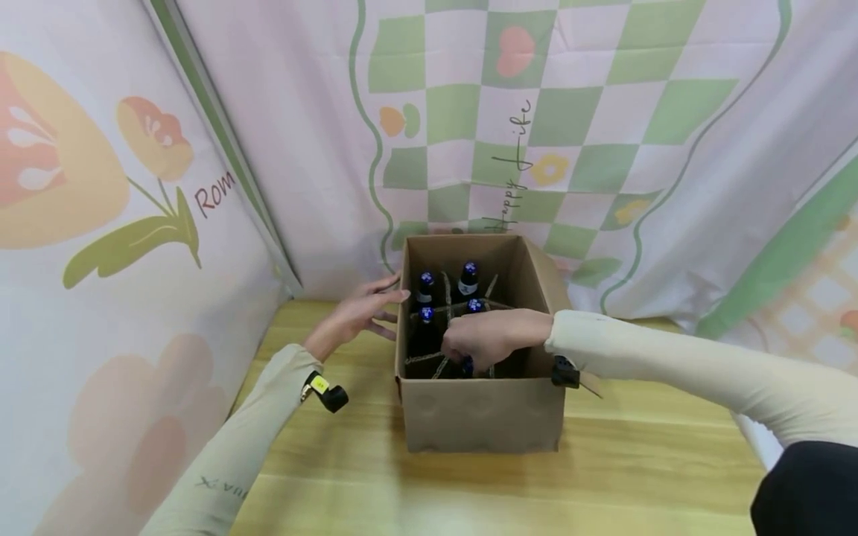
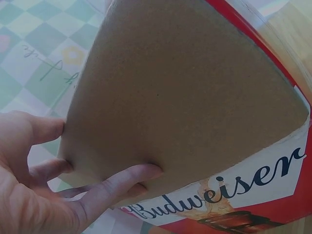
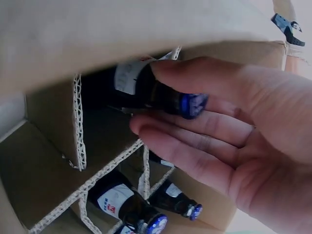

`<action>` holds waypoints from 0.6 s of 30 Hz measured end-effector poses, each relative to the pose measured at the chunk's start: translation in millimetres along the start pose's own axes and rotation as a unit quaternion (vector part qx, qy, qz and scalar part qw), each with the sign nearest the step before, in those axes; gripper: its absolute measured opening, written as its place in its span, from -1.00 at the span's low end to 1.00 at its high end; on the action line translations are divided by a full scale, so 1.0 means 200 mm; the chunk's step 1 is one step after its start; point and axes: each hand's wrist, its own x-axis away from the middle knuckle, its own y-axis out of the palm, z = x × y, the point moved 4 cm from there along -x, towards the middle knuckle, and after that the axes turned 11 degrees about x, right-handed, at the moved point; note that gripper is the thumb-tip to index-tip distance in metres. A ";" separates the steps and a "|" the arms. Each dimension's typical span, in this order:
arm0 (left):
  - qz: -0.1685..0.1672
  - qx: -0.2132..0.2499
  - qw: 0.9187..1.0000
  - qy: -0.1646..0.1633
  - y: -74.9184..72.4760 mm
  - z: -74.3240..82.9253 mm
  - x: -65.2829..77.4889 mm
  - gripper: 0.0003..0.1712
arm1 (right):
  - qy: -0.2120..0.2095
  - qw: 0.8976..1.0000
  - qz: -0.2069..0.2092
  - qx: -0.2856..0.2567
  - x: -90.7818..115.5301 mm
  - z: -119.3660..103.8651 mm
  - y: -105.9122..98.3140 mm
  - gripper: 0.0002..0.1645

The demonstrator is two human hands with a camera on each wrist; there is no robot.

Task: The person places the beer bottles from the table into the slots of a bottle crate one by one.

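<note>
An uncapped-top cardboard box [image 1: 484,417] stands on the table with its flaps folded outward. Several dark beer bottles with blue caps [image 3: 114,197] stand in its divided compartments. My right hand [image 1: 492,333] reaches into the near part of the box. Its thumb and fingers are round the neck of one beer bottle [image 3: 156,95], whose label partly shows; the lower bottle is hidden. Outside the box's left side, my left hand [image 1: 365,309] touches the plain brown flap [image 2: 175,97] with spread fingers. "Budweiser" lettering [image 2: 224,183] runs along the red and white outer side.
Corrugated dividers [image 3: 80,122] cross the inside of the box. A wooden table [image 1: 335,476] carries it. Behind hangs a checkered curtain [image 1: 456,112], and a flower-printed panel [image 1: 221,246] borders the left. A black rounded object [image 1: 807,491] shows at the lower right.
</note>
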 end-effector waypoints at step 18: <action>0.015 -0.007 1.000 -0.004 0.00 0.03 0.00 -0.12 | 0.049 0.998 -0.020 -0.030 0.05 0.05 -0.10 -0.80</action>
